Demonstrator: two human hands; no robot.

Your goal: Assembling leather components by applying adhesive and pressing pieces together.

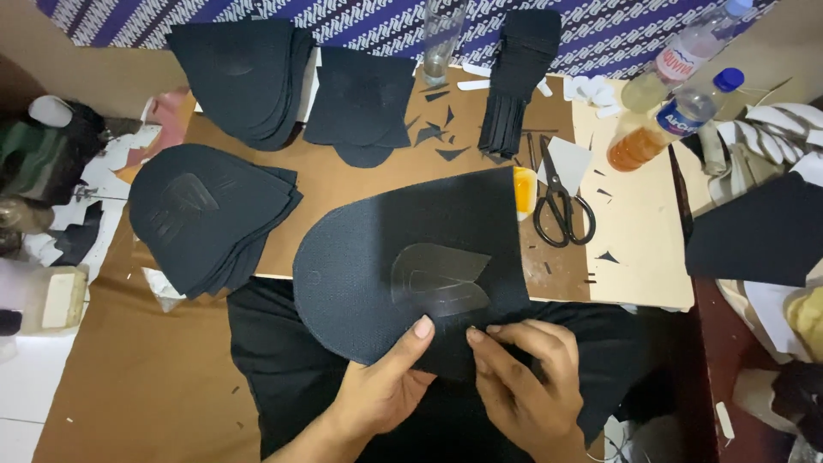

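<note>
A large dark rounded fabric piece (pixel 377 257) with a glossy horseshoe-shaped patch (pixel 439 279) lies across the front edge of the brown board (pixel 343 184). My left hand (pixel 384 387) holds its near edge, thumb on top. My right hand (pixel 525 386) pinches the same edge just beside the left thumb. Both hands rest over dark cloth on my lap.
Stacks of similar dark pieces lie at left (pixel 206 214), back left (pixel 244 73) and back middle (pixel 360 103). A folded dark stack (pixel 514 77) stands behind. Black scissors (pixel 561 210) lie right of the piece. Two plastic bottles (pixel 677 103) lie at the back right.
</note>
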